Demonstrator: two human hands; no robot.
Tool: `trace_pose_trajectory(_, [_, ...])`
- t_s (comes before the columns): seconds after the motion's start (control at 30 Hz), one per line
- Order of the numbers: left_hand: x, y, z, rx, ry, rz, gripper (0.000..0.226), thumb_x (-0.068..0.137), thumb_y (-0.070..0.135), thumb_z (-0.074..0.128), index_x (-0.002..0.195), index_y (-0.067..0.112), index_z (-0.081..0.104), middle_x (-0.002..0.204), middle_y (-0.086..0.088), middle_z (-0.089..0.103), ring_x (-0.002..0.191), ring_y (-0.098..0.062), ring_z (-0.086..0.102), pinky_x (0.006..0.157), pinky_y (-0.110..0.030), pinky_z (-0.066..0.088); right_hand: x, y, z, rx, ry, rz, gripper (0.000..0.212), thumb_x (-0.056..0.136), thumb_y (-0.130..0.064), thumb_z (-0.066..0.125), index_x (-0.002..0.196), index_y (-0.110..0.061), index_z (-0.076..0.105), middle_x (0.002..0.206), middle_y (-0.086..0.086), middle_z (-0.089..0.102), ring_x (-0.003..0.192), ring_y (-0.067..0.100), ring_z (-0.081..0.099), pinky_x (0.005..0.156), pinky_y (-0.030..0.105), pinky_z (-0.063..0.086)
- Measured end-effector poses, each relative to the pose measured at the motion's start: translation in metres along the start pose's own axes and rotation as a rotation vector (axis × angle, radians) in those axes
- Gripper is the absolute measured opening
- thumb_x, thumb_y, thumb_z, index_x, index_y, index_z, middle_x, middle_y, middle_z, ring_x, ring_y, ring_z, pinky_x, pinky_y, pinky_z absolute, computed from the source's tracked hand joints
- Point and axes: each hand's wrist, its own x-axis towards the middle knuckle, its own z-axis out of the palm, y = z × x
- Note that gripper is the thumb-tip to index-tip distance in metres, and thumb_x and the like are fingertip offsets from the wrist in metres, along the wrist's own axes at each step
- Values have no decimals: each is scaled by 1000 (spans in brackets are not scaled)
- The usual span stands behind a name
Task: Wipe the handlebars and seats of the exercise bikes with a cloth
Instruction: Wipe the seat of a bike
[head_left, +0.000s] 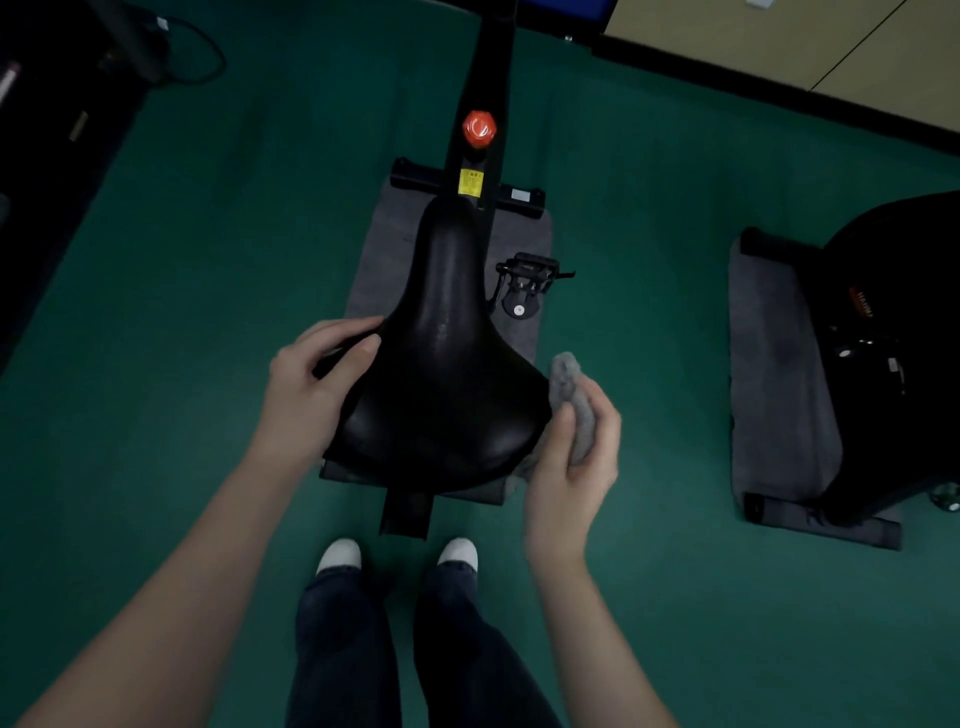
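seat (447, 364) centre frame, black, broad end toward the person. left hand (306, 384) grips seat's left edge, thumb on top, fingers curled under, steadying it. right hand (576, 462) grasps grey cloth (569, 384) bunched against seat's right edge, lower right of centre. looks mid-wipe on this seat; can't tell which parts are already clean. handlebars out of frame past top, status unknown. 2nd bike (893, 353) at right edge on its mat, nobody at it, prob still to do.
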Motion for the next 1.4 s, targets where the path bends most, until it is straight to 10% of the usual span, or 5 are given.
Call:
trace_pose_trajectory(0.3, [0, -2, -2, -1, 12, 26, 21, 92, 12, 60, 110, 10, 69, 109, -6, 67, 107, -15, 61, 95, -26, 44, -24, 5, 18, 180, 241, 250, 23, 102, -14, 43, 122, -20, 53, 121, -5, 59, 112, 6, 58, 95, 24, 47])
trace_pose_trajectory(0.6, [1, -13, -10, -81, -32, -3, 28, 94, 29, 58, 118, 17, 65, 116, 4, 67, 113, -6, 59, 103, -29, 44, -71, -6, 56, 146, 534, 228, 32, 103, -18, 39, 135, -16, 45, 137, 3, 49, 125, 17, 49, 105, 44, 43])
trace_pose_trajectory(0.83, [-36, -47, -48, -166, -209, -23, 70, 76, 53, 63, 137, 21, 50, 134, 9, 56, 123, -1, 50, 99, -17, 42, -113, -7, 83, 181, 536, 140, 50, 95, -19, 39, 142, -31, 31, 154, -5, 28, 143, 10, 26, 118, 41, 24])
trace_pose_trajectory(1.07, [-33, -57, -69, 41, -379, 73, 96, 61, 43, 83, 144, 30, 37, 143, 17, 45, 131, 2, 40, 111, -33, 35, -142, -8, 103, -44, 512, -84, 55, 96, 2, 46, 146, -4, 24, 156, 14, 20, 145, 10, 19, 115, 17, 19])
trace_pose_trajectory(1.4, [-22, -70, -57, -1, -287, 161, 86, 60, 22, 89, 134, 33, 45, 136, 11, 50, 124, 0, 46, 103, -28, 41, -139, 0, 115, -307, 401, -435, 52, 89, 13, 50, 137, 8, 34, 148, 26, 25, 142, 35, 25, 117, 45, 27])
